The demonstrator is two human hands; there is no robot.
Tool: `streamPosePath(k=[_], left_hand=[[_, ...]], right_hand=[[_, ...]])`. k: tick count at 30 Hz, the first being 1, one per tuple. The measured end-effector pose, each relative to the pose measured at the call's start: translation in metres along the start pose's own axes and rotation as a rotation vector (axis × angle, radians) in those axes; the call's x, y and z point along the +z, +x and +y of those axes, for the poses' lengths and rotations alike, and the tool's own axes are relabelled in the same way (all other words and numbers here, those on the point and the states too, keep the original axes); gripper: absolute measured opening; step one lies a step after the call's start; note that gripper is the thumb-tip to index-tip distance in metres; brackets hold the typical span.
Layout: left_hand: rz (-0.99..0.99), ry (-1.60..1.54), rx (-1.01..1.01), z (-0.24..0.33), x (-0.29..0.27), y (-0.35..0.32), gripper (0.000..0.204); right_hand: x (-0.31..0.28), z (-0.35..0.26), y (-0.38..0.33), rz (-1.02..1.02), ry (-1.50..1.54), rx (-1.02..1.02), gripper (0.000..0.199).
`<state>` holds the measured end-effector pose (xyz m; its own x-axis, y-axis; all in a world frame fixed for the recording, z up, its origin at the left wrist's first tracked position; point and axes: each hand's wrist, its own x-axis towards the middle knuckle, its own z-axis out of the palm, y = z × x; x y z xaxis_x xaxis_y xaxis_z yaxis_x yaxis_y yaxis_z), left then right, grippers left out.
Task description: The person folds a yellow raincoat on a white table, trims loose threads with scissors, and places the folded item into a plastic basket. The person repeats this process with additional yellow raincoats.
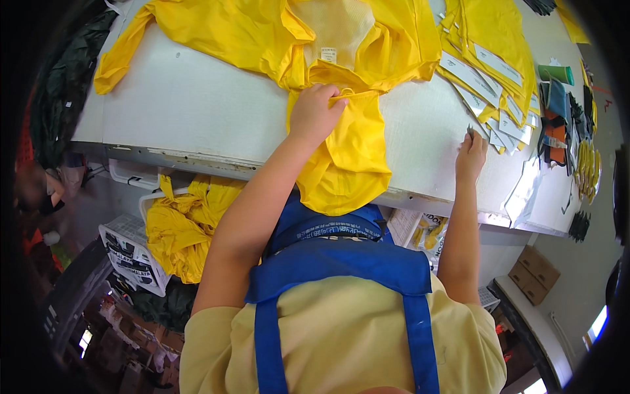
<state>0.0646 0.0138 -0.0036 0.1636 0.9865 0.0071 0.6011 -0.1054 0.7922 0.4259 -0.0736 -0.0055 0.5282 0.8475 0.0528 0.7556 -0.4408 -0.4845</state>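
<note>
A yellow hooded rain jacket (pixel 236 36) lies spread on the white table, its mesh lining and a small white label (pixel 329 54) showing at the neck. Its hood (pixel 348 151) hangs toward me over the table's front edge. My left hand (pixel 317 113) is closed on the fabric where hood and collar meet, beside a small yellow loop (pixel 348 92). Off to the right, just above the tabletop, my right hand (pixel 471 156) is closed round a small dark pointed tool (pixel 470 129). Most of that tool is hidden by the fingers.
Flat yellow pieces with white cards (pixel 499 64) are piled at the right of the table (pixel 184 98). Beyond them are a green roll (pixel 556 74) and folded coloured fabrics. Crumpled yellow garments (pixel 177 226) fill a bin below left. Cardboard boxes (pixel 535 274) stand lower right.
</note>
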Motion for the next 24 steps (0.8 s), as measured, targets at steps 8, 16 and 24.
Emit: streamPosePath(k=[8,16,24], left_hand=[[0.152,-0.027,0.175,0.004,-0.001,-0.004,0.014],[0.176,0.033,0.278,0.009,-0.003,-0.006,0.014],[0.179,0.059,0.302,0.003,-0.003,-0.008,0.012]], right_hand=[[0.025,-0.176,-0.049,-0.419,0.336,-0.384,0.028],[0.04,-0.211,-0.043,-0.511,0.11,-0.384,0.032],[0.042,-0.219,-0.041,-0.509,0.049,-0.373,0.028]])
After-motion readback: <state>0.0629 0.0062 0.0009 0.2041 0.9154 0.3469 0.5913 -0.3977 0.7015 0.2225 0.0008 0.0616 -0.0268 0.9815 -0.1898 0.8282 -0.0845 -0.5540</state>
